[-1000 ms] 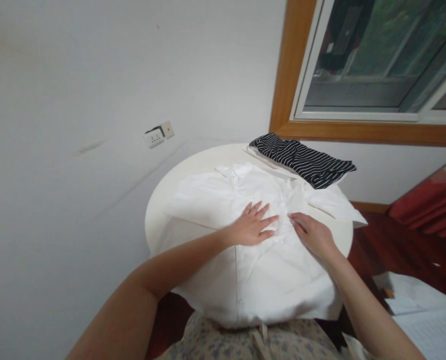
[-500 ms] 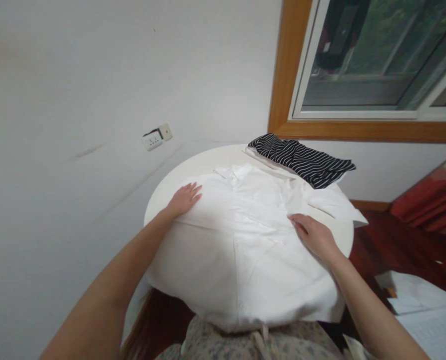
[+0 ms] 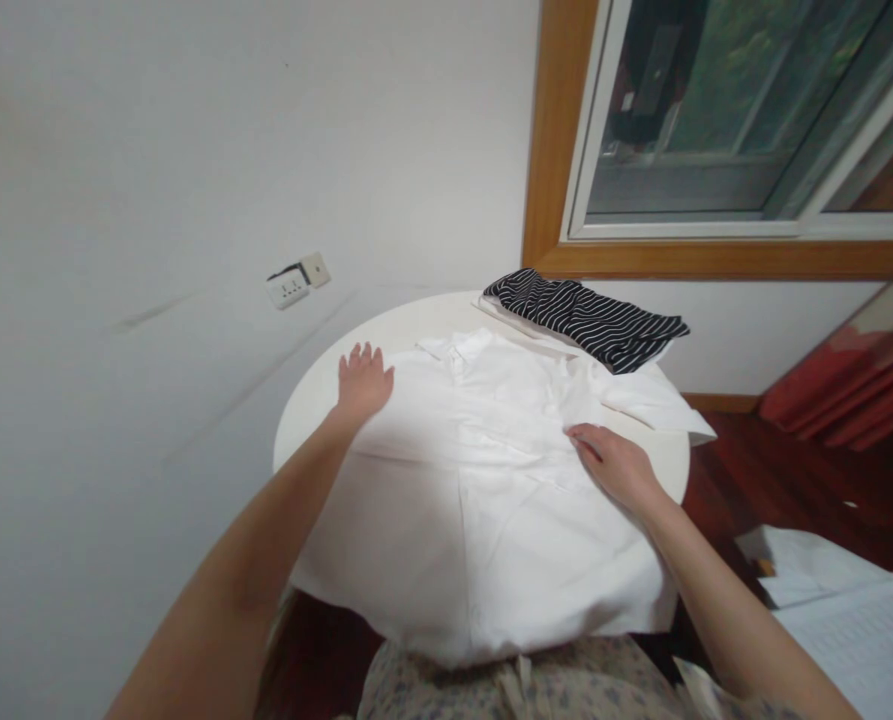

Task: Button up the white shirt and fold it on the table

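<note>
A white collared shirt [image 3: 491, 470] lies spread over a round white table [image 3: 307, 405], its hem hanging over the near edge. My left hand [image 3: 362, 381] lies flat with fingers stretched out on the shirt's left shoulder, at the fabric's far-left edge. My right hand [image 3: 612, 464] rests palm down on the shirt's right side, fingers extended toward the middle. Neither hand holds anything.
A folded black-and-white striped garment [image 3: 585, 320] lies at the table's far right on a white piece. A wall socket [image 3: 290, 284] is on the white wall to the left. A wood-framed window [image 3: 716, 130] is behind. Papers [image 3: 851, 625] lie at lower right on the dark wooden floor.
My left hand slid from the middle of the shirt out to its left shoulder, then a little further up. My right hand stayed in place on the shirt.
</note>
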`<state>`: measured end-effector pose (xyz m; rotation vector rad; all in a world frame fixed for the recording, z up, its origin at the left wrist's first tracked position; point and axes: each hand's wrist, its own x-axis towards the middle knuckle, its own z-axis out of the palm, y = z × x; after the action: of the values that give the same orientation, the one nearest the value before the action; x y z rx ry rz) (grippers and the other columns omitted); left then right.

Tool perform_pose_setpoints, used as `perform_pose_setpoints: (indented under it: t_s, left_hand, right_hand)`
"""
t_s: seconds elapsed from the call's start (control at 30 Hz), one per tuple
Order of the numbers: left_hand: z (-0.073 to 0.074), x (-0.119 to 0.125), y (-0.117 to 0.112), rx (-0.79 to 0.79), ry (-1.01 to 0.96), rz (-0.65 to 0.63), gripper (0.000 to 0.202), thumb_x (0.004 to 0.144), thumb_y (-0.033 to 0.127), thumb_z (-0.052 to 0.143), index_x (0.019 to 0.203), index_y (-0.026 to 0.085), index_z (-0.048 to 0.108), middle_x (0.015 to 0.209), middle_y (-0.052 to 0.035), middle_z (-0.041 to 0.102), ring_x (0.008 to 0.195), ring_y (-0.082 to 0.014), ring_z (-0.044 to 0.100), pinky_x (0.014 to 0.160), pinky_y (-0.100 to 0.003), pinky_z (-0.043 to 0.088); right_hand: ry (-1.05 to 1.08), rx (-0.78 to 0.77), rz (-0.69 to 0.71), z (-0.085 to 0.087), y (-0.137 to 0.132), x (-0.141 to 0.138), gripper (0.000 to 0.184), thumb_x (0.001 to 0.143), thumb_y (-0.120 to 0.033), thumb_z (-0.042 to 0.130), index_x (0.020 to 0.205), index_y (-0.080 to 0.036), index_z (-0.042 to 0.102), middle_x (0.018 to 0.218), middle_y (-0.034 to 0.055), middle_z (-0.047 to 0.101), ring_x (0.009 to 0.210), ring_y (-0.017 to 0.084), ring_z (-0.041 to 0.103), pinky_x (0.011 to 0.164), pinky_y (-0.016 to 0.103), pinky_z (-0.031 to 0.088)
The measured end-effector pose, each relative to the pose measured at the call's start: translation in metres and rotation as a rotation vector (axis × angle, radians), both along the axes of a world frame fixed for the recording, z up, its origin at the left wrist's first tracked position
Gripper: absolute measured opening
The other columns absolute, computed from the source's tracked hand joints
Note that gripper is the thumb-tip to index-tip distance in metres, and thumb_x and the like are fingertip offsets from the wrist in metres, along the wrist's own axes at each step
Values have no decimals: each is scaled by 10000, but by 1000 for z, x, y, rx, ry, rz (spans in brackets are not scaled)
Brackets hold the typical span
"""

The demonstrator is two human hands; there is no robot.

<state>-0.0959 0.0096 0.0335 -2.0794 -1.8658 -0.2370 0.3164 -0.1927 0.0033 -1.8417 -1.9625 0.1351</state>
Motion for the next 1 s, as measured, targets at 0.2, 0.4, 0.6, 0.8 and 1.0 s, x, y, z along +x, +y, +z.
perform_pose_setpoints:
  t_s: [0.2,0.4,0.6,0.8,1.0]
  left_hand:
    - [-23,22,-10,-205,-49,-58,597,990,492,233,1502,222,381,1583,-114,320,1458,-318,273,1164,-521,228]
    - [-33,2,3,-228,-54,-68,607,984,537,229,1503,260,377,1589,-87,313,1458,-301,280,1174,-514,213]
    - [-36,4,2,-183,-46,-81,597,983,513,252,1491,237,404,1575,-111,337,1444,-312,310,1159,-536,236]
    - [-38,4,2,-159,-60,-83,588,983,509,260,1480,242,423,1567,-100,355,1443,-305,311,1163,-521,236]
    - [-35,5,-1,-167,-71,-88,600,981,518,260,1483,231,417,1566,-109,353,1439,-313,317,1160,-535,234]
  right_hand:
    - [5,-19,-1,5,-1,-2,306,965,-292,435,1155,-253,671,1146,41,711,1024,223,670,891,344,515]
    - [-9,-125,13,17,-1,-1,344,970,-235,404,1206,-246,654,1107,63,707,1001,212,662,872,313,488]
    - [-239,-157,-98,64,37,18,318,885,-281,570,1182,-246,678,1091,97,623,812,193,647,669,270,448]
    - [-442,-5,-182,93,118,32,271,907,-251,526,1090,-213,721,1078,111,642,1006,239,590,770,289,430]
    - [-629,-57,-150,85,153,30,310,911,-348,542,1040,-147,740,1102,169,656,1077,290,539,850,351,408]
